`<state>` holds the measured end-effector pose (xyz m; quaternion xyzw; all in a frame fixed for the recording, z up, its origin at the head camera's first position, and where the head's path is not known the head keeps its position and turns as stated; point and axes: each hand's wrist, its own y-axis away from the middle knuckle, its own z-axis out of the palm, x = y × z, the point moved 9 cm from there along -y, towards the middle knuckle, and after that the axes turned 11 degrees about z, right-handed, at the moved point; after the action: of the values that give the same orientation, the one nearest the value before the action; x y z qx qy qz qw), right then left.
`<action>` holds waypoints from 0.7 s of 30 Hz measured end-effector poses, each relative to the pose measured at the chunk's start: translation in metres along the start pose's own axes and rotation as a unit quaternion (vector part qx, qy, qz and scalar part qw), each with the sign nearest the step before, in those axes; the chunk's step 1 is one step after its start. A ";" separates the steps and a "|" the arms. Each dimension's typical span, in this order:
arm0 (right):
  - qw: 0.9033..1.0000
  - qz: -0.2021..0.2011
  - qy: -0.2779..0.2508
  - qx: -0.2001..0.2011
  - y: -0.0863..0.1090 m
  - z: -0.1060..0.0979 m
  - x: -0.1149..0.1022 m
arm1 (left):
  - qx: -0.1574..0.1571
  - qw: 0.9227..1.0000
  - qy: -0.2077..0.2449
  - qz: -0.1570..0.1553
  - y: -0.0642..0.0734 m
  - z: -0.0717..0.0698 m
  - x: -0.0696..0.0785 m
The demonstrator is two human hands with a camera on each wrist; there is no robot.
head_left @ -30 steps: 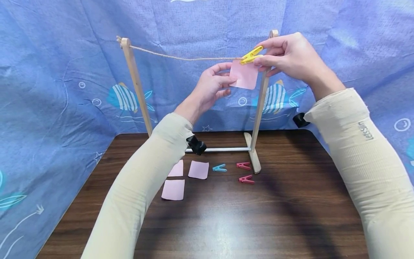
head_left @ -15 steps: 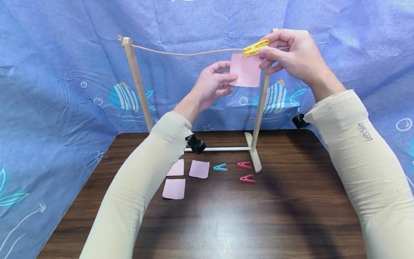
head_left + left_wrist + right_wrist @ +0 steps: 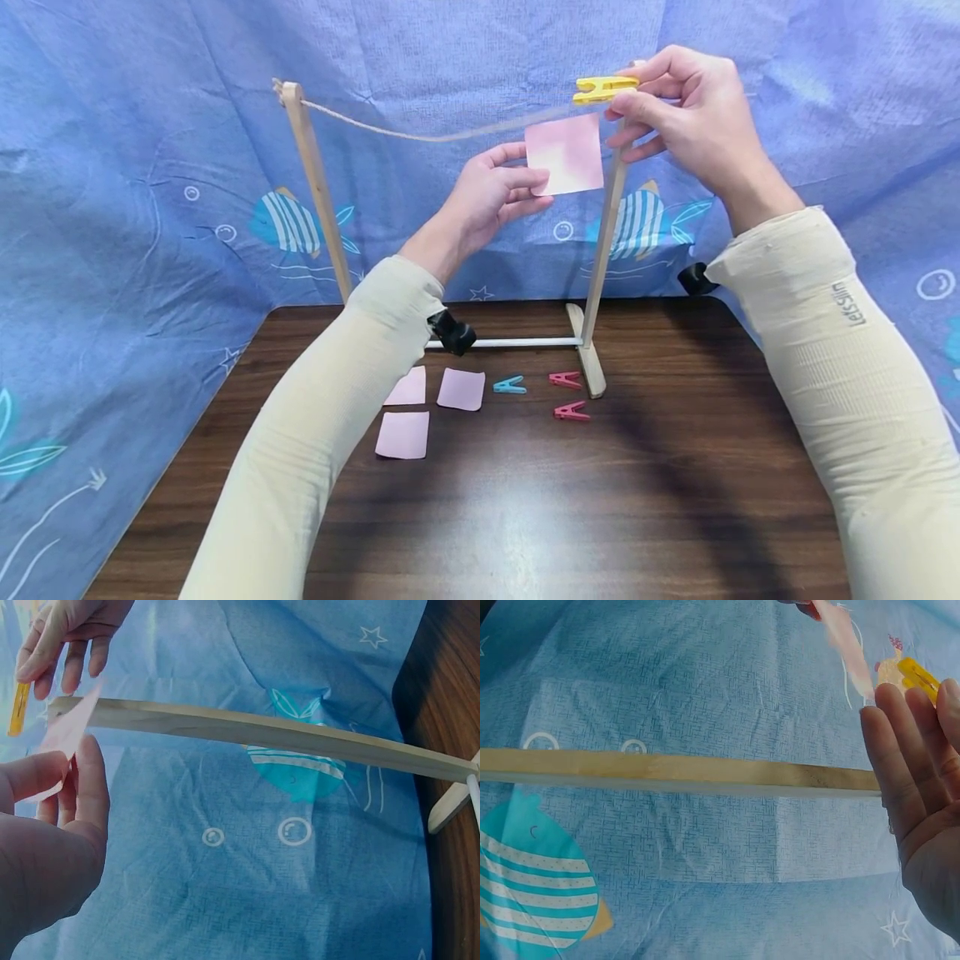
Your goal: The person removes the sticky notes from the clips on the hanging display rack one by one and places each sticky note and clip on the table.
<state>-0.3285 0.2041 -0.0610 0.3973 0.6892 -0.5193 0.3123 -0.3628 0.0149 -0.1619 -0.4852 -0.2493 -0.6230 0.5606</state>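
A square of pink paper (image 3: 566,154) is pinched at its lower left edge by my left hand (image 3: 487,196), thumb in front. Above it and to the right, my right hand (image 3: 697,117) pinches a yellow clothespin (image 3: 600,89) by its handle end. The clothespin lies level, its tip apart from the paper's top edge. Behind them runs a string (image 3: 420,136), blurred towards its right part. In the left wrist view the paper (image 3: 71,731) tilts edge-on between thumb and fingers, apart from the clothespin (image 3: 19,709). The right wrist view shows the clothespin (image 3: 919,677) partly hidden by fingers.
The string hangs between the left post (image 3: 318,183) and right post (image 3: 606,233) of a wooden stand. On the table (image 3: 600,500) lie several pink paper squares (image 3: 402,435), a blue clothespin (image 3: 510,385) and two red clothespins (image 3: 572,411). A patterned blue cloth (image 3: 450,50) hangs behind.
The yellow clothespin has come off the paper and string and moved up and right with my right hand. The string has sprung down. My left hand keeps its pinch on the paper.
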 end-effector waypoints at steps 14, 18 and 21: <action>1.000 0.022 0.022 -0.001 0.008 0.000 0.010 | 0.001 1.000 -0.016 0.021 0.008 -0.019 0.004; 0.999 0.027 0.039 -0.006 0.014 0.000 0.017 | -0.003 1.000 -0.023 0.020 0.014 -0.027 0.001; 0.999 0.026 0.036 -0.007 0.019 -0.002 0.022 | -0.008 0.999 -0.023 0.021 0.019 -0.031 -0.001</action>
<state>-0.3230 0.2135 -0.0882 0.4315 0.6927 -0.4916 0.3039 -0.3546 -0.0158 -0.1793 -0.5090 -0.2468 -0.6018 0.5637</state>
